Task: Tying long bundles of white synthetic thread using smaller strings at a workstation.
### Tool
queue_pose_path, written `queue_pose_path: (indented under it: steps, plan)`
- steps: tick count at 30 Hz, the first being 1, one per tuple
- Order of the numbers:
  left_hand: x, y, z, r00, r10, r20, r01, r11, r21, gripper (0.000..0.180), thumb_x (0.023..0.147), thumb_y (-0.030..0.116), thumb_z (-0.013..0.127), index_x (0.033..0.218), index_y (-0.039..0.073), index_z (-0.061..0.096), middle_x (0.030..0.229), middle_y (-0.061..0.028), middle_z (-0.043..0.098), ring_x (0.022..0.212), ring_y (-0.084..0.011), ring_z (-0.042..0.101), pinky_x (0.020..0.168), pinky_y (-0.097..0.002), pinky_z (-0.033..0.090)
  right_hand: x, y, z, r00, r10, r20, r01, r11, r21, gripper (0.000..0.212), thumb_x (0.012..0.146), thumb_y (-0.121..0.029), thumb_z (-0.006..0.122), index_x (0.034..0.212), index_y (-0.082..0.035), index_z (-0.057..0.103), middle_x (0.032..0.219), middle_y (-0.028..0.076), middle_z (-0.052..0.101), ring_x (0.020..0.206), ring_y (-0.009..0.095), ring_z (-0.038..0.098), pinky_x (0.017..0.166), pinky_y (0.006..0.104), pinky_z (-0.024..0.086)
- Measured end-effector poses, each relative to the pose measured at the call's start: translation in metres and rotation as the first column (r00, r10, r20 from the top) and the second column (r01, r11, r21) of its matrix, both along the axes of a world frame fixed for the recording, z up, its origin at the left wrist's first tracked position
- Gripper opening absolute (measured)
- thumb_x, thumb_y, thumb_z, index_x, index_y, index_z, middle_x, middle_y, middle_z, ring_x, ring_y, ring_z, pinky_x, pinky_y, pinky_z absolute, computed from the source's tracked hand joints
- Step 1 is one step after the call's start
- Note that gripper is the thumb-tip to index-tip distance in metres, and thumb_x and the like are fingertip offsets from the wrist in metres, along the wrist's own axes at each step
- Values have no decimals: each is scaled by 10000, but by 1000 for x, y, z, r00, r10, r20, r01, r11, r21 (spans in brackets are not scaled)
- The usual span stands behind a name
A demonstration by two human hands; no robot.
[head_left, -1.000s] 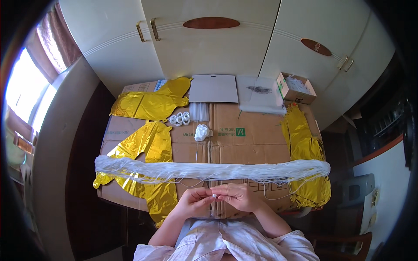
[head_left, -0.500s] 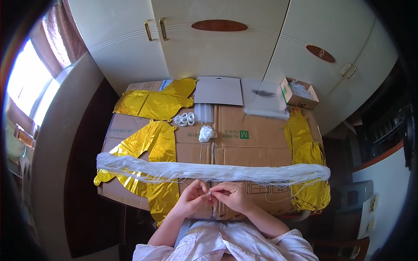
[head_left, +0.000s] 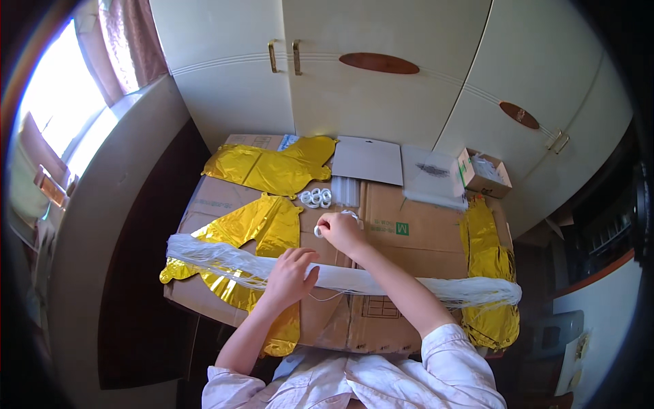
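Over the middle of the cardboard, my right hand (head_left: 340, 232) is closed, fingers curled down. A small white roll-like piece (head_left: 318, 232) shows at its fingertips. A crumpled white bundle (head_left: 351, 214) is partly hidden behind that hand. My left hand (head_left: 291, 278) hovers at or rests on a long hank of white strands (head_left: 340, 278), its fingers loosely bent and thumb apart, with nothing seen in it. The hank stretches across the table, passing under my right forearm. Just beyond my right hand lie several white coiled rings (head_left: 315, 198).
Gold foil balloons lie flat at far left (head_left: 272, 169), near left (head_left: 272, 228) and right (head_left: 487, 273). At the back are clear tubes (head_left: 345, 191), a grey board (head_left: 368, 161), a clear plastic bag (head_left: 432, 178) and an open small box (head_left: 487, 180). Cream cabinets (head_left: 381, 95) stand behind.
My hands have parted from a pinch together near the front edge. The right has reached forward to the white bundle; the left has moved up onto the hank. The view has shifted slightly.
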State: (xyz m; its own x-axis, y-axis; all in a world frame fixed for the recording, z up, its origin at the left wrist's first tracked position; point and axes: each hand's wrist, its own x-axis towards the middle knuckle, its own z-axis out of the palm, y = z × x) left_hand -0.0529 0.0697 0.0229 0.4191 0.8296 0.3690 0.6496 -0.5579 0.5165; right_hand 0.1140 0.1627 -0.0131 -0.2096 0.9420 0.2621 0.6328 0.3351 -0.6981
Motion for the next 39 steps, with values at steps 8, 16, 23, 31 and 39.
queue_pose_path:
  steps: [8, 16, 23, 31, 39]
  plan:
    - [21, 56, -39, 948, -10, -319, 32, 997, 64, 555, 825, 370, 566, 1232, 8, 463, 1270, -149, 484, 1183, -291, 455, 943, -435, 367, -19, 62, -32, 942, -177, 285, 168, 984, 55, 81, 723, -128, 618, 742, -71, 672, 721, 154, 646, 688, 326, 635, 672, 413, 517]
    - [27, 69, -51, 905, 47, -422, -27, 998, 53, 739, 843, 550, 479, 1305, -21, 394, 1362, -163, 406, 1293, -280, 347, 1009, -507, 287, -15, 67, -23, 921, -192, 338, 209, 978, -13, 109, 744, -135, 594, 774, -56, 663, 765, 179, 648, 742, 352, 639, 690, 431, 521]
    - [32, 75, -49, 915, 98, -392, -72, 994, 81, 705, 841, 559, 479, 1268, 0, 421, 1301, -155, 453, 1238, -258, 397, 978, -465, 309, -14, 68, -25, 919, -238, 314, 255, 967, -14, 104, 747, -165, 624, 778, -73, 663, 754, 164, 649, 747, 351, 638, 693, 437, 516]
    - [33, 82, -48, 940, 122, -320, -106, 992, 68, 627, 804, 525, 561, 1138, -4, 526, 1143, -160, 483, 1100, -321, 439, 944, -433, 337, -3, 56, -13, 936, -242, 254, 232, 970, 69, 133, 760, -164, 615, 805, -49, 664, 755, 167, 645, 719, 356, 630, 670, 438, 510]
    - [30, 82, -58, 933, 113, -340, -84, 991, 101, 709, 834, 473, 536, 1336, -1, 371, 1451, -156, 278, 1352, -267, 255, 1071, -465, 213, 34, -50, 46, 1000, 9, -19, -5, 978, 208, 90, 788, -121, 598, 818, -58, 655, 783, 113, 632, 690, 297, 616, 630, 390, 503]
